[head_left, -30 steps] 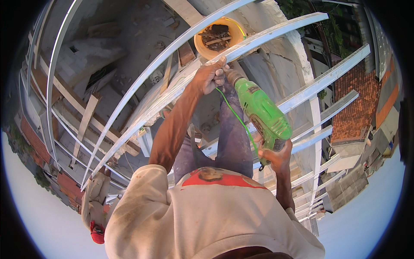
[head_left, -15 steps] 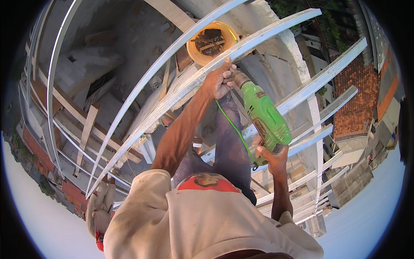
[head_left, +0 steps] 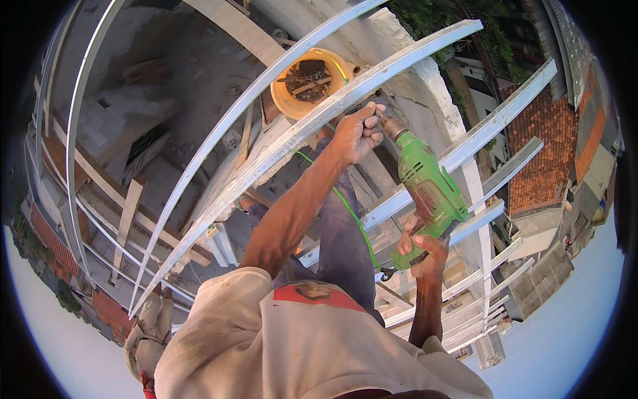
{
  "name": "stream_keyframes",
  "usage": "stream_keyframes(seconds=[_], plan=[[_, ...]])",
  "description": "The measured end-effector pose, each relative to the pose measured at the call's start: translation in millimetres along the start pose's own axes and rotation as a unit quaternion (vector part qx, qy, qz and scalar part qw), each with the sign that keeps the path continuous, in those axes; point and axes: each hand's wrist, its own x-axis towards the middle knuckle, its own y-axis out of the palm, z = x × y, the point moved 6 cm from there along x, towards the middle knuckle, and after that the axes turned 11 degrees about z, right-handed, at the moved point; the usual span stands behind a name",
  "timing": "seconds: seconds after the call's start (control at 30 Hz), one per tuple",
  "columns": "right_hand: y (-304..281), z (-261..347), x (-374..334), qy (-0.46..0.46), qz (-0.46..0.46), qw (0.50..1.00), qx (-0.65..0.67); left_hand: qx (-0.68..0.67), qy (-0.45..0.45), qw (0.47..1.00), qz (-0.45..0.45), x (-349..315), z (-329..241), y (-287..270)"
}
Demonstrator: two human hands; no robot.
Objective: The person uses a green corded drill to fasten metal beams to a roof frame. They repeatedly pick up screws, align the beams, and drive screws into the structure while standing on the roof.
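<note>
My right hand (head_left: 427,255) grips the handle of a green power drill (head_left: 428,179), whose chuck points away to the upper left. Just beyond the chuck, my left hand (head_left: 359,133) has its fingers curled and pinched close to the drill's tip. Whatever lies between those fingers is too small to make out. A long silvery metal beam (head_left: 319,114) runs beside my left hand. From the drill's handle a bright green cord (head_left: 354,214) loops across my trouser leg.
An orange bucket (head_left: 282,102) of debris stands past the beam. More metal beams (head_left: 493,126) span the open roof frame, with a deep drop to a grey floor (head_left: 189,66) at left. Another person (head_left: 151,329) is at lower left. Tiled roofs (head_left: 541,156) lie at right.
The drill and both hands have shifted slightly right in the picture. My left hand has come away from the beam's edge, and the bucket appears farther left and lower.
</note>
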Motion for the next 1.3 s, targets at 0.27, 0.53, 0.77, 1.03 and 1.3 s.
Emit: stream_keyframes(seconds=[0.27,0.53,0.77,1.03,1.3], plan=[[-7.6,10.2,4.0,-0.030,-0.018,0.999,-0.036,-0.025,0.016,0.999,-0.034,13.1,13.0,4.9],[-22.0,65.8,33.4,-0.046,-0.016,0.997,-0.067,0.830,0.191,0.471,-0.229,6.6,-70.9,-5.8],[-41.2,178.9,101.4,-0.070,-0.046,0.977,-0.197,0.903,-0.011,0.386,-0.190,71.3,-84.8,-7.0],[-55.5,260.3,169.3,-0.069,-0.051,0.961,-0.264,0.877,-0.131,0.438,-0.151,135.2,-89.0,15.1],[-63.5,290.6,204.0,-0.060,-0.040,0.946,-0.316,0.856,-0.174,0.449,-0.190,147.2,-83.6,-11.2]])
